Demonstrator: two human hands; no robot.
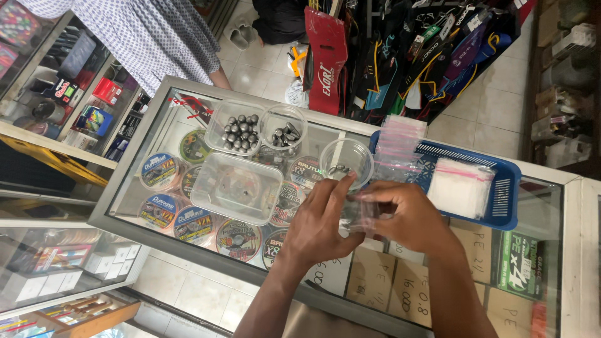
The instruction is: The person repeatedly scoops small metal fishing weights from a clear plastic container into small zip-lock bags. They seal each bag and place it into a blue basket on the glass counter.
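Glass surface carries tubs of lead sinkers at upper centre. Both hands — left hand, right hand — pinch one small clear bag at centre; many bags wait unfilled in blue basket.

Both forearms are bare from the lower edge of the view up to the wrists, with no sleeve showing. The left hand and the right hand wear no gloves, rings, watch or bracelet.
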